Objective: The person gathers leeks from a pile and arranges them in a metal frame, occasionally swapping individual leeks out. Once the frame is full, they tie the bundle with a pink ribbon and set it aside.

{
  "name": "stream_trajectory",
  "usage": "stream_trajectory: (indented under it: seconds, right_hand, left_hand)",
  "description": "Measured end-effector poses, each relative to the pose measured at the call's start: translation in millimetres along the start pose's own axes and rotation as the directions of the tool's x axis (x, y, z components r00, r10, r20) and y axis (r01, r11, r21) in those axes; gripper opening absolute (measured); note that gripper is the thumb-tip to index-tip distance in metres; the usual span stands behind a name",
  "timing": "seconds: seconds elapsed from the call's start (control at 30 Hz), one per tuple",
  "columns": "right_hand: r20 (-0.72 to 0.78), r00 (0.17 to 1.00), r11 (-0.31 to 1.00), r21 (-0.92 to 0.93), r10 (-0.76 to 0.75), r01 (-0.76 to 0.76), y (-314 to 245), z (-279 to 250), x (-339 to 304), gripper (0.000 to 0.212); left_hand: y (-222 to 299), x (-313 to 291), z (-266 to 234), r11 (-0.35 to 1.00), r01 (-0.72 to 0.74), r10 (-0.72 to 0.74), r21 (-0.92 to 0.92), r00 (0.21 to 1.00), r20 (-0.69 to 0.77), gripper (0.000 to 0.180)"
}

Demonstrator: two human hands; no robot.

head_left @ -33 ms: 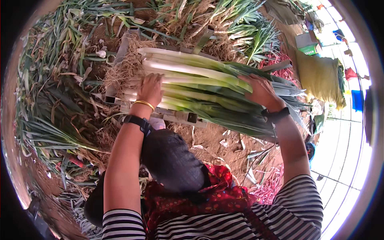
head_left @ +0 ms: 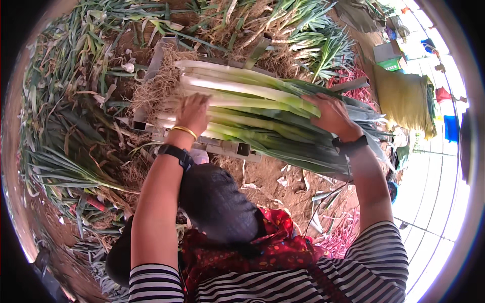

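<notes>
A row of long leeks lies side by side across a metal frame. White stems and bushy roots are at the left, green leaves at the right. My left hand is over the white stems near the roots, its fingers loosely bent and the undersides hidden. On the green part rests my right hand, fingers stretched and thumb apart. Neither hand visibly closes round a stalk. A gold bangle and a dark band are on my left wrist; another dark band circles my right.
Loose leeks and trimmings cover the ground at the left. More rooted leeks lie beyond the frame. Metal posts rise from it. Pink strips lie at the right, near a yellow sack.
My left hand has shifted slightly to the right over the stems. My right hand and the leeks stay nearly in place.
</notes>
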State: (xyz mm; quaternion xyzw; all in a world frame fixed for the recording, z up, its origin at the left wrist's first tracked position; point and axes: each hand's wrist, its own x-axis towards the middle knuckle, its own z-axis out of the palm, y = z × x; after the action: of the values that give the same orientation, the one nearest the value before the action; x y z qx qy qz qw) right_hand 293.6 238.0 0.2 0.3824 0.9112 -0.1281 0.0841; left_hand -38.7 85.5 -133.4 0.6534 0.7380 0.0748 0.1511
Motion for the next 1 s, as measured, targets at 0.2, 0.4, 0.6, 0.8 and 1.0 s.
stream_trajectory:
  seconds: [0.2, 0.4, 0.6, 0.8, 1.0]
  right_hand:
    - [-0.108, 0.980, 0.965, -0.223, -0.165, 0.138, -27.0, -69.0, 28.3, 0.061]
    - [-0.063, 0.990, 0.983, -0.144, -0.127, 0.117, 11.5, -70.9, 72.4, 0.061]
    - [0.305, 0.932, 0.972, 0.186, -0.197, 0.145, 46.4, 44.2, 86.3, 0.051]
    - [0.433, 0.896, 0.995, 0.025, -0.100, 0.099, 20.9, 43.1, 98.4, 0.048]
    - [0.514, 0.857, 0.876, 0.427, -0.034, -0.221, 21.9, 24.7, 97.2, 0.053]
  left_hand:
    - [1.3, 1.7, 9.9, 0.974, -0.196, 0.196, -0.114, 0.981, -0.015, 0.045]
    - [-13.3, -27.8, -9.2, 0.930, -0.360, 0.315, -0.073, 0.884, -0.346, 0.054]
    - [-49.5, -60.3, -40.7, 0.963, -0.267, 0.253, -0.028, 0.938, -0.237, 0.057]
    - [-56.5, -54.2, 8.4, 0.969, -0.211, 0.178, -0.129, 0.957, -0.227, 0.048]
    - [-34.8, -49.9, 3.4, 0.944, -0.181, 0.126, -0.275, 0.970, -0.207, 0.042]
